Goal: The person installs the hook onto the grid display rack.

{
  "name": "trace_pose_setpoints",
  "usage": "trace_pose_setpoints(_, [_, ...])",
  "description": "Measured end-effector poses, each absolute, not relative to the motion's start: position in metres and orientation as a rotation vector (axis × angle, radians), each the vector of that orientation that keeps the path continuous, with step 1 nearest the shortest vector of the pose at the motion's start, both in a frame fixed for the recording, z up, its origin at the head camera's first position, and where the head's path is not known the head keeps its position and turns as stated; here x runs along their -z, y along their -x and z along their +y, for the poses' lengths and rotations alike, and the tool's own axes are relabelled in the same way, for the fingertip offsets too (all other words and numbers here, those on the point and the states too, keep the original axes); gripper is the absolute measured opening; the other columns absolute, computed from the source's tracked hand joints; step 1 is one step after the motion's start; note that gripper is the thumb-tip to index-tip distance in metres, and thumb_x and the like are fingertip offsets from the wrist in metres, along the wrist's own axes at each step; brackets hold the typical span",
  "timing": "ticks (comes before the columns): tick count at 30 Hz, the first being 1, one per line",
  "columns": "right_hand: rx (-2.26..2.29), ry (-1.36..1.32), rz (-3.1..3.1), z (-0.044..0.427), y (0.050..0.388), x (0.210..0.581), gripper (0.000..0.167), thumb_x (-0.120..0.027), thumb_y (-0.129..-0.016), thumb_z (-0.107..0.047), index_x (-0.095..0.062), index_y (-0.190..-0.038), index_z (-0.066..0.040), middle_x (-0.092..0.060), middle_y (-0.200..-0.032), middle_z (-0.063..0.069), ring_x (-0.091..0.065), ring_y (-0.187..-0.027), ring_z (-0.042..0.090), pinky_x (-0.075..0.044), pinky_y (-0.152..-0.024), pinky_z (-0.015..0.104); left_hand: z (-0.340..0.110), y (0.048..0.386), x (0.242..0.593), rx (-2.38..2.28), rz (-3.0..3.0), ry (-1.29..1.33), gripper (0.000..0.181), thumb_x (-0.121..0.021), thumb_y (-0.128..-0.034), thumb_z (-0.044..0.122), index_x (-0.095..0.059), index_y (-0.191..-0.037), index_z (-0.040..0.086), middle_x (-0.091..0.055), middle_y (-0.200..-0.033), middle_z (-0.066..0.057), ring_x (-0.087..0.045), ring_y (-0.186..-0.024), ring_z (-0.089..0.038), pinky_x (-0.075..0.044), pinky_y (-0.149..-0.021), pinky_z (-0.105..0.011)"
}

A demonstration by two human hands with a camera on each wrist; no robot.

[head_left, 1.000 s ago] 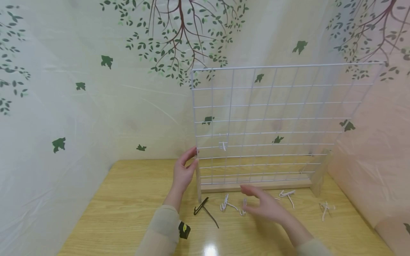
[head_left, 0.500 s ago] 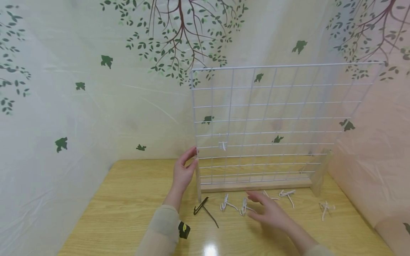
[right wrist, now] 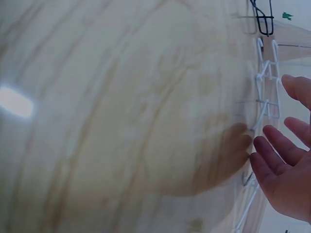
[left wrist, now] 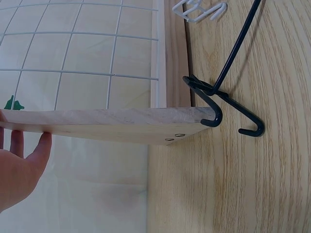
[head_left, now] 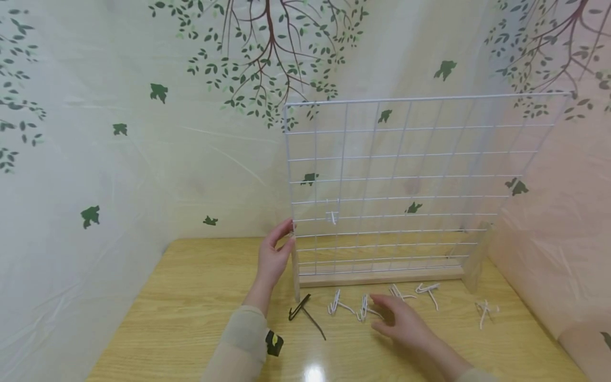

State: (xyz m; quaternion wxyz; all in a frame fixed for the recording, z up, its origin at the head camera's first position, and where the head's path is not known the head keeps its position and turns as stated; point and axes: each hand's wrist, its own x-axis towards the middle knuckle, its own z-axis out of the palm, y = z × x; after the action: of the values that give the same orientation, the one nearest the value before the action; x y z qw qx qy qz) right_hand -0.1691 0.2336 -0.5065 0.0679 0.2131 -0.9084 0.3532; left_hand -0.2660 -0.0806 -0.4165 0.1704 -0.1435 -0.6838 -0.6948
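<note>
My left hand (head_left: 274,261) grips the wooden side upright of a white wire grid rack (head_left: 410,276). In the left wrist view its fingertips (left wrist: 44,141) press against the side board (left wrist: 112,128). A little above the table, my right hand (head_left: 406,322) is held with fingers apart and nothing between them. Just left of its fingertips lies a white wire hook (head_left: 363,309); whether they touch is unclear. Another white hook (head_left: 335,302) lies further left, beside a black hook (head_left: 299,309) with a long arm. One small white hook (head_left: 333,216) hangs on the grid.
Further right on the table (head_left: 191,307) lie more white hooks, one (head_left: 396,292) behind my right hand, another (head_left: 428,289) by the base and one (head_left: 486,310) near the right edge. A leaf-patterned curtain (head_left: 143,159) stands behind the table.
My right hand has moved slightly down and toward me, uncovering the white hooks beside and behind it. My left hand has stayed on the upright.
</note>
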Motion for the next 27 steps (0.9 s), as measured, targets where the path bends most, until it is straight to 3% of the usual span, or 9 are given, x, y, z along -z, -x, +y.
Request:
trace_pose_setpoints(9, [-1.102,-0.578,-2.786,0.233,0.174,0.511,0.059,-0.081,-0.08,-0.021,-0.059,-0.13,0.001,-0.064,-0.125,0.013,-0.056,-0.116,0.037,-0.04,-0.103,0.059,-0.083,0.269,0.413,1.974,-1.96,0.412,0.044,-0.061,-0.0912,-0.009,-0.061,-0.133,0.005,-0.063,-0.127,-0.016,-0.054,-0.121,-0.028,-0.051,-0.098,-0.045])
trace_pose_setpoints(15, [-1.155,-0.529,-2.79,0.232,0.174,0.512,0.057,-0.081,-0.08,-0.02,-0.06,-0.129,0.001,-0.063,-0.126,0.013,-0.055,-0.118,0.038,-0.038,-0.104,0.06,-0.084,0.271,0.414,1.966,-1.961,0.438,0.044,-0.061,-0.0913,-0.009,-0.057,-0.134,-0.001,-0.062,-0.128,-0.019,-0.053,-0.123,-0.031,-0.05,-0.098,-0.048])
trace_pose_setpoints(27, [-1.172,-0.585,-2.688,0.232,0.174,0.52,0.049,-0.081,-0.08,-0.016,-0.064,-0.124,-0.002,-0.066,-0.12,0.008,-0.058,-0.11,0.031,-0.045,-0.099,0.053,-0.083,0.272,0.417,1.947,-1.945,0.446,0.043,-0.061,-0.0916,-0.008,-0.057,-0.134,-0.002,-0.062,-0.129,-0.019,-0.054,-0.122,-0.033,-0.051,-0.097,-0.049])
